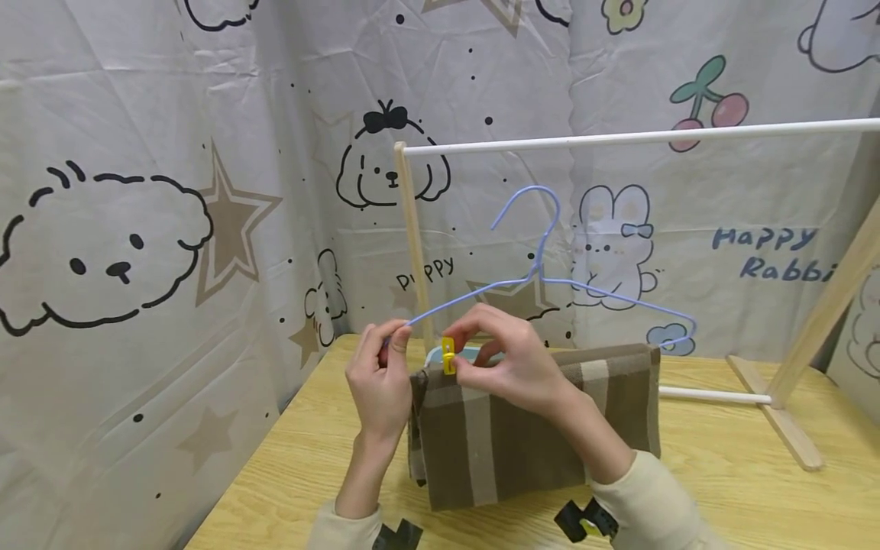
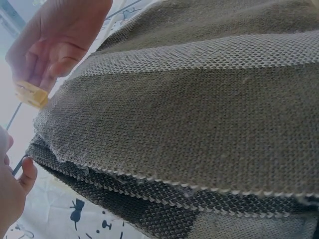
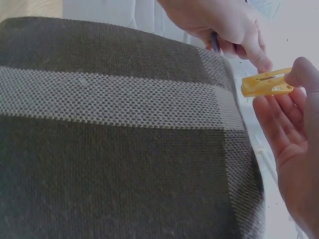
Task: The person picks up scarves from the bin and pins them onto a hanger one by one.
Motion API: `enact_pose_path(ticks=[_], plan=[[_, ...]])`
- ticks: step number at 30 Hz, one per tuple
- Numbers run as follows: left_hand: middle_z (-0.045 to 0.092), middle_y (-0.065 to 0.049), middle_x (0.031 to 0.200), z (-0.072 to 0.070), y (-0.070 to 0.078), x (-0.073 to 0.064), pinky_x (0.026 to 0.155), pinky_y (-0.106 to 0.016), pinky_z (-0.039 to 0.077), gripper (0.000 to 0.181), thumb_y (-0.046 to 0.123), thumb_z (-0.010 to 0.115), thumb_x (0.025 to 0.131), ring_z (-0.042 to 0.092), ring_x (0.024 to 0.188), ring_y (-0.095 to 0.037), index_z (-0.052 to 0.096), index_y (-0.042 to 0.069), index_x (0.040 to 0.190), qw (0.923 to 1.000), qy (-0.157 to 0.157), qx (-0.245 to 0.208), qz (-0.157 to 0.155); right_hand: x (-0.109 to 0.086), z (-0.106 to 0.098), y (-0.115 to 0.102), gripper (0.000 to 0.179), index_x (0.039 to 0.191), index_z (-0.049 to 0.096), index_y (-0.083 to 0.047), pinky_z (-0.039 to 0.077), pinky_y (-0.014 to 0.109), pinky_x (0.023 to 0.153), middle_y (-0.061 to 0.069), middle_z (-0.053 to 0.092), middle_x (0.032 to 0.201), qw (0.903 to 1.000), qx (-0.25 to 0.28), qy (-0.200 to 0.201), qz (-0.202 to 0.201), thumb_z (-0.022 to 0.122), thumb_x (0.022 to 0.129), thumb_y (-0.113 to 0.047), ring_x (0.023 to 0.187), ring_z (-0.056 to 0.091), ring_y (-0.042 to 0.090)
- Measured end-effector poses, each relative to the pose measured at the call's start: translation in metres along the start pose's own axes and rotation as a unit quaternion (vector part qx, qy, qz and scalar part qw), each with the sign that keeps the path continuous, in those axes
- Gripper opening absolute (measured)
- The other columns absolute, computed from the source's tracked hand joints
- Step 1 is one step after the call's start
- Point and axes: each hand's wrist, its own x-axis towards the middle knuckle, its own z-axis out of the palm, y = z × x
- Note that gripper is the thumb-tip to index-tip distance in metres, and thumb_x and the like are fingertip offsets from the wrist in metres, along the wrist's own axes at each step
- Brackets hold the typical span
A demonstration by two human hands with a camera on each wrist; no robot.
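Observation:
A brown knitted scarf (image 1: 536, 443) with pale stripes hangs folded over the lower bar of a blue wire hanger (image 1: 605, 290). At the hanger's left corner, my left hand (image 1: 381, 374) grips the wire between thumb and curled fingers, right beside the scarf's edge. My right hand (image 1: 512, 359) pinches a yellow clothespin (image 1: 449, 357) between thumb and fingers, close to the scarf's top left fold. In the right wrist view the clothespin (image 3: 267, 83) lies beside the scarf's striped edge, its handle end between the fingertips. The hanger's lower bar is mostly hidden by the scarf.
Behind the hanger stands a rack with a white top rail (image 1: 619, 139) and wooden legs (image 1: 825, 305). A light blue container rim (image 1: 435, 354) shows behind the scarf. The wooden table (image 1: 275, 473) meets a printed curtain (image 1: 206, 114) at the back and left.

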Motion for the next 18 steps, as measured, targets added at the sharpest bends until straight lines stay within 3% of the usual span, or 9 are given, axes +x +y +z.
enact_pose_path(ticks=[6, 11, 16, 18], plan=[[0.039, -0.005, 0.062, -0.001, 0.000, -0.001, 0.048, -0.018, 0.023, 0.008, 0.006, 0.068, 0.092, 0.031, 0.055, -0.007, 0.071, -0.001, 0.091, 1.0000, -0.001, 0.003, -0.001, -0.001, 0.007, 0.004, 0.026, 0.102, 0.068, -0.006, 0.057, 0.025, 0.055, 0.004, 0.067, 0.092, 0.9986, 0.015, 0.004, 0.051, 0.073, 0.080, 0.005, 0.086, 0.066, 0.017], [0.039, -0.005, 0.062, 0.000, -0.001, -0.001, 0.047, -0.018, 0.023, 0.006, 0.004, 0.068, 0.091, 0.030, 0.054, -0.007, 0.071, -0.001, 0.091, 1.0000, -0.002, -0.001, -0.001, 0.000, 0.010, 0.004, 0.021, 0.101, 0.069, -0.007, 0.054, 0.025, 0.048, 0.005, 0.067, 0.090, 0.9968, 0.016, 0.002, 0.078, 0.072, 0.083, 0.003, 0.084, 0.065, 0.014], [0.038, -0.006, 0.062, 0.000, -0.002, 0.000, 0.047, -0.017, 0.022, 0.016, 0.012, 0.066, 0.094, 0.029, 0.053, -0.007, 0.071, -0.002, 0.092, 0.9997, 0.007, -0.022, -0.001, 0.003, 0.011, 0.002, 0.016, 0.097, 0.071, -0.010, 0.056, 0.026, 0.054, 0.002, 0.069, 0.091, 0.9932, 0.006, -0.005, 0.116, 0.072, 0.084, -0.001, 0.085, 0.065, 0.011], [0.038, -0.006, 0.062, 0.001, -0.002, 0.000, 0.047, -0.017, 0.022, 0.018, 0.015, 0.065, 0.095, 0.029, 0.053, -0.008, 0.072, -0.002, 0.092, 0.9996, 0.011, -0.027, -0.001, 0.003, 0.011, 0.002, 0.014, 0.096, 0.071, -0.010, 0.055, 0.027, 0.050, 0.003, 0.069, 0.092, 0.9906, 0.019, -0.012, 0.135, 0.072, 0.085, -0.001, 0.080, 0.064, 0.011]])
